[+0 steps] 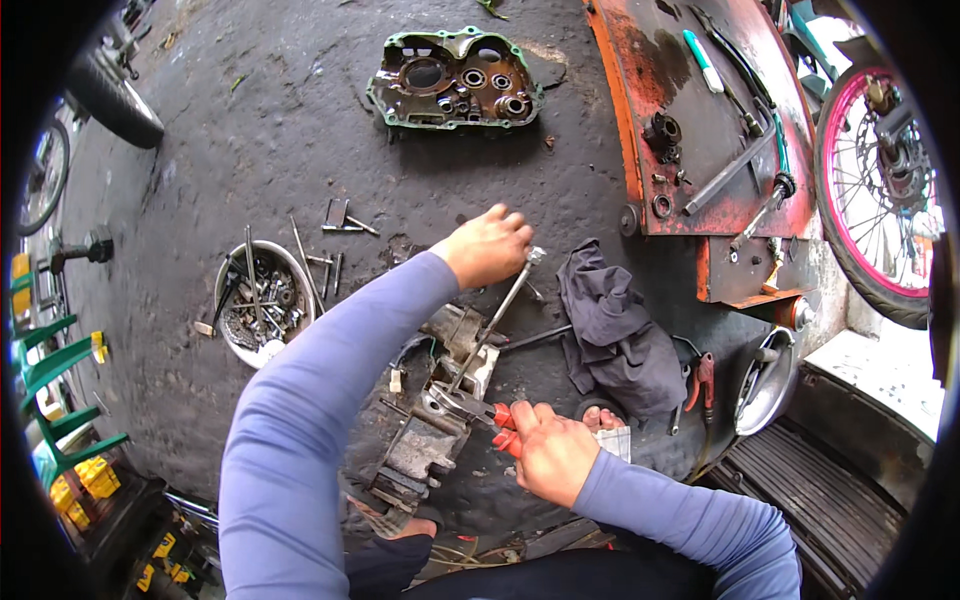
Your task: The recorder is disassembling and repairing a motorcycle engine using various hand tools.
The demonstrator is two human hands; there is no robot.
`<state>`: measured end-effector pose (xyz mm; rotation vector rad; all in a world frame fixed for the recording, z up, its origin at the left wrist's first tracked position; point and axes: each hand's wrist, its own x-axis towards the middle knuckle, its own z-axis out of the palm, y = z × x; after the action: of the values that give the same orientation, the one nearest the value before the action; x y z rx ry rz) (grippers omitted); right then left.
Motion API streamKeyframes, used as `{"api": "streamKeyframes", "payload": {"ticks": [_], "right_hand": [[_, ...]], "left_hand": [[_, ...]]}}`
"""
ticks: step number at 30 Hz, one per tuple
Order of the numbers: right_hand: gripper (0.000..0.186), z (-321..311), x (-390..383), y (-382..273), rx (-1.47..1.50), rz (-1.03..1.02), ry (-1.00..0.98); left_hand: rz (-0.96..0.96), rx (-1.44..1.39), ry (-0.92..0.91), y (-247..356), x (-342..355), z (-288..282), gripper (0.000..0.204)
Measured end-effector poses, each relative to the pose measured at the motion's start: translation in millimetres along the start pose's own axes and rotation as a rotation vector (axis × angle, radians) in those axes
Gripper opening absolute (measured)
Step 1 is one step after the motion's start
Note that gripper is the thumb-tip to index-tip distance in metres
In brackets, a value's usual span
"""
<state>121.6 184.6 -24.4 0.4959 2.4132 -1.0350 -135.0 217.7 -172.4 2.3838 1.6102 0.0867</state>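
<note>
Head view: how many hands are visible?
2: the left hand by the upper end of the metal rod, the right hand holding red-handled pliers. Neither is hidden.

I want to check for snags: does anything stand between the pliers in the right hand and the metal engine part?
Nothing visible does: the pliers, held in the right hand, have their jaws over the engine part. A long metal rod slants up beside the jaws; whether they touch it, I cannot tell.

A crumpled dark cloth (622,345) lies on the floor (260,160) off the near-left corner of a red stand (630,70); a teal-and-white-handled tool (703,62) lies toward the stand's far edge, a pink-rimmed wheel (895,165) beyond its right edge.
</note>
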Motion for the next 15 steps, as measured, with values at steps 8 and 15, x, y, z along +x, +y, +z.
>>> {"api": "streamKeyframes", "payload": {"ticks": [8, 15], "right_hand": [[0.029, -8, 0, 2, -0.032, -0.021, 0.075], [0.030, -33, -4, -25, -0.151, -0.059, 0.057]], "left_hand": [[-0.533, -0.766, 0.238, 8, -92, -89, 0.031], [-0.346, -0.676, 0.444, 24, -91, -92, 0.022]]}}
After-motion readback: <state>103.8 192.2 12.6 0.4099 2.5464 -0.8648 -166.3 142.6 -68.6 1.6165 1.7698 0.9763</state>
